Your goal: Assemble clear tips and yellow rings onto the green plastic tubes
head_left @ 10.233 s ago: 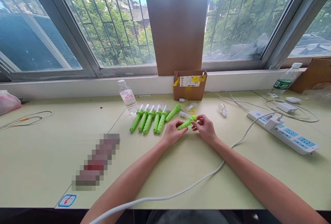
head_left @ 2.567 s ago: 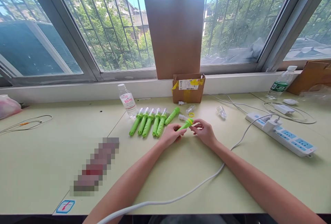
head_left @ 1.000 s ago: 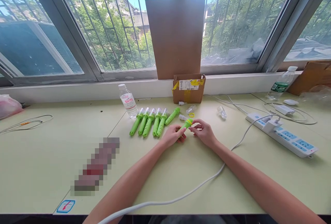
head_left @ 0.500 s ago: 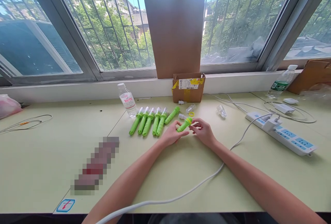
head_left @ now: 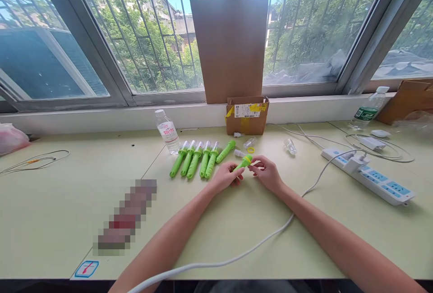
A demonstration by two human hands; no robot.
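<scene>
My left hand is closed round a green plastic tube, its head end pointing up and to the right. A yellow ring shows around the tube's threaded neck. The thumb and fingers of my right hand are pinched at that head end; the fingertips partly hide what they grip. Left of my hands lies a row of several green tubes with clear caps. One uncapped green tube lies just behind my left hand. Beyond the held tube are a loose yellow ring, a clear cap and a small white part.
Another clear cap lies to the right. A cardboard box and a water bottle stand at the back. On the right is a power strip; its white cable runs across the table under my right forearm.
The fingers of my left hand have curled further round the green tube, covering more of its body. My right hand stays at the head end.
</scene>
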